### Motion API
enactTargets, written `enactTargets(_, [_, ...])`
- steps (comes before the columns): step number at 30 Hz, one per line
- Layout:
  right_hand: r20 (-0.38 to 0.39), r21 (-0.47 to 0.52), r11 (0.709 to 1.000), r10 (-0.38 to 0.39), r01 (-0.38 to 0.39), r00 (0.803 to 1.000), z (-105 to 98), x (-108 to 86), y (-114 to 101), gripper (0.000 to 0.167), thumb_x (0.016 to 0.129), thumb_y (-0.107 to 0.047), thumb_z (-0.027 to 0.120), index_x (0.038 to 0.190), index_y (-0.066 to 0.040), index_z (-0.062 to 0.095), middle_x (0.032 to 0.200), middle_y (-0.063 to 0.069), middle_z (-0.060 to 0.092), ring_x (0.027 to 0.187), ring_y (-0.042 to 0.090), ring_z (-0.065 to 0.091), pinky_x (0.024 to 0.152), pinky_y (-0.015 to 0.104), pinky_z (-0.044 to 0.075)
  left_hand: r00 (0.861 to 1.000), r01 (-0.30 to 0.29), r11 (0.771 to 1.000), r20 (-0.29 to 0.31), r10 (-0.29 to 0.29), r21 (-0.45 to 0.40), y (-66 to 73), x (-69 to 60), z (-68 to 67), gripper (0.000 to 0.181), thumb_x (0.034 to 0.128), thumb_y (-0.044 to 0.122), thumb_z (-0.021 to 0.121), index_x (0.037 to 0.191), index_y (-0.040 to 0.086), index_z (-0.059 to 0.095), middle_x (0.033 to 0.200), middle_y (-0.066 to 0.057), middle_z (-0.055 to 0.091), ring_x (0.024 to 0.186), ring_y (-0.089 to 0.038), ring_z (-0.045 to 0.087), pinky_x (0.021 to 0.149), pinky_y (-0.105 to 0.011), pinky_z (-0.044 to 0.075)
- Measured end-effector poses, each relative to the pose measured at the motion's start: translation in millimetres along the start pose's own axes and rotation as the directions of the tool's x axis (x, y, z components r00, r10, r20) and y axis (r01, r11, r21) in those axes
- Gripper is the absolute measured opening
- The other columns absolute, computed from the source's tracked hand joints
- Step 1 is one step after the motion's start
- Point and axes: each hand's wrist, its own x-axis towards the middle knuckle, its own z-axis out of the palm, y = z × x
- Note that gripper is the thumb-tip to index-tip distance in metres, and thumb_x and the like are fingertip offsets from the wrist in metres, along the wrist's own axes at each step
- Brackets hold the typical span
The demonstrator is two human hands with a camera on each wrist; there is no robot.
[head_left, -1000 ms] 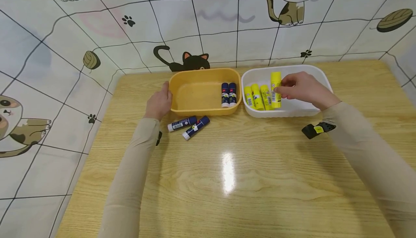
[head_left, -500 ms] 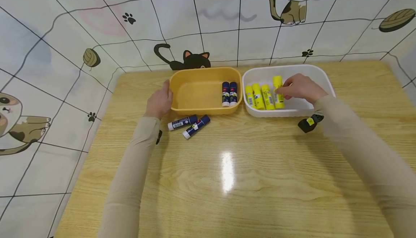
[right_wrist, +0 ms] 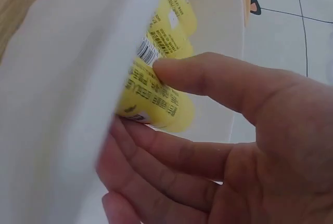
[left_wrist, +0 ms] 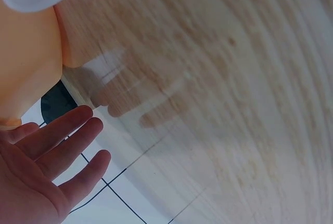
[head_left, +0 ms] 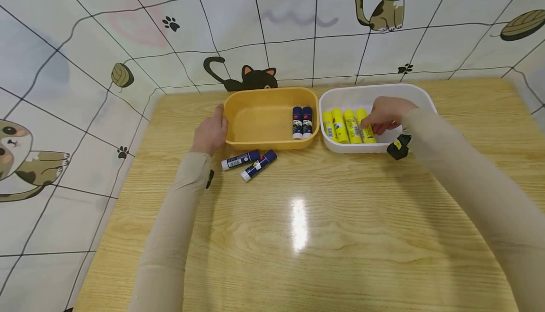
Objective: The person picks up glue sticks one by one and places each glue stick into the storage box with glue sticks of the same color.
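Nearest: wood-grain tabletop [head_left: 255,236], crossed by two beige sleeves [head_left: 166,236], one bright reflection seen mid-table. Two dark blue tubes [head_left: 259,165] with white ends are laid at an angle to each other, just in front of the yellow tray [head_left: 255,122]. Black unit [head_left: 399,147] is worn at the right wrist, near the white tray's front edge. Left end of the yellow tray is touched by the left hand [head_left: 210,133], fingers extended and slightly apart. Two more dark blue tubes [head_left: 297,123] are placed side by side at that tray's right end. White tray [head_left: 353,148] is set right beside it; four yellow tubes [head_left: 339,125] are lined up in its left half. Rightmost yellow tube [head_left: 368,135] is clamped between thumb and fingers of the right hand [head_left: 389,113], thumb pressed on the label by a barcode. Farthest: pale wall [head_left: 289,56], printed with cats, paw prints and grid lines.
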Motion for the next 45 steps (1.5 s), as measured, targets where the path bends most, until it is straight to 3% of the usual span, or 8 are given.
enactTargets(8, [0.095,-0.023,0.998,0.059,-0.057,0.994,-4,9.0,-5,0.037,0.091,-0.032,0.062,0.088,0.005,0.063,0.07,0.003,0.068,0.063,0.012,0.064,0.058,0.024,0.045,1.0,-0.002,1.0,-0.006,0.002,0.004,3.1,-0.8,-1.2,0.053,0.1037,0.029,0.023,0.153,0.01,0.02,0.116,-0.03,0.059,0.097,-0.042,0.06,0.083,-0.056,0.048])
enactTargets(16, [0.154,-0.064,0.996,0.066,-0.057,0.986,-10,14.7,-4,0.038,0.091,-0.031,0.06,0.089,0.007,0.065,0.071,0.003,0.069,0.064,0.011,0.066,0.061,0.023,0.05,1.0,-0.003,1.0,-0.005,0.003,0.003,5.1,-1.1,-1.4,0.052,0.1039,0.029,0.022,0.153,0.011,0.02,0.114,-0.03,0.06,0.094,-0.041,0.061,0.081,-0.056,0.048])
enactTargets(24, [0.124,-0.073,0.995,0.07,-0.061,0.99,-11,5.0,-8,0.03,0.09,-0.029,0.06,0.081,0.0,0.063,0.071,0.001,0.065,0.062,0.011,0.059,0.058,0.023,0.043,1.0,-0.001,1.0,-0.005,0.001,0.001,5.8,-0.8,-1.9,0.053,0.104,0.029,0.023,0.153,0.012,0.019,0.113,-0.029,0.06,0.091,-0.039,0.061,0.081,-0.055,0.048])
enactTargets(28, [0.077,-0.051,0.998,0.052,-0.048,0.996,-9,-1.3,-11,0.027,0.089,-0.025,0.061,0.089,0.002,0.059,0.076,0.006,0.064,0.067,0.015,0.059,0.064,0.028,0.046,1.0,-0.004,1.0,-0.012,0.004,-0.002,5.2,-0.7,-2.2,0.053,0.1037,0.029,0.023,0.153,0.01,0.02,0.114,-0.03,0.06,0.094,-0.041,0.061,0.082,-0.056,0.048])
enactTargets(33, [0.058,-0.045,0.999,0.004,-0.002,0.998,-7,-5.7,-16,0.033,0.089,-0.023,0.062,0.102,0.007,0.055,0.077,0.006,0.065,0.071,0.016,0.059,0.065,0.028,0.048,1.0,-0.001,1.0,-0.008,0.001,-0.002,4.6,-1.0,-1.9,0.053,0.1036,0.029,0.023,0.153,0.009,0.021,0.116,-0.03,0.059,0.095,-0.042,0.061,0.083,-0.056,0.048])
enactTargets(45, [0.049,-0.076,0.991,-0.11,0.113,0.993,5,-22.0,-38,0.025,0.089,-0.019,0.062,0.095,0.005,0.061,0.081,0.01,0.063,0.075,0.02,0.057,0.067,0.031,0.048,1.0,0.005,1.0,0.001,-0.005,0.001,3.7,-2.6,-2.2,0.053,0.1035,0.029,0.023,0.153,0.01,0.021,0.122,-0.031,0.057,0.104,-0.045,0.058,0.086,-0.058,0.046])
